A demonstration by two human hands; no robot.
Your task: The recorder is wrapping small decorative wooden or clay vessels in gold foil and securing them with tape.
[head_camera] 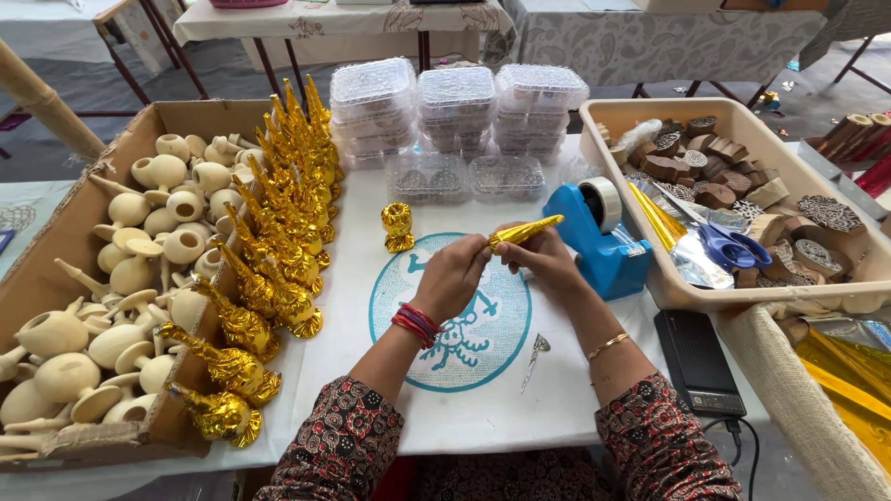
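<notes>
Gold foil cone (525, 231) looks light and crinkly, easy to dent. Both hands pinch it: left hand (452, 276) grips the base, right hand (548, 263) underneath mid-body.

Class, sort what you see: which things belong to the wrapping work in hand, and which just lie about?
In use: left hand, right hand, gold-wrapped piece, tape dispenser, gold foil sheets, scissors.
Lying about: plastic boxes, carved wooden blocks, black device.
</notes>
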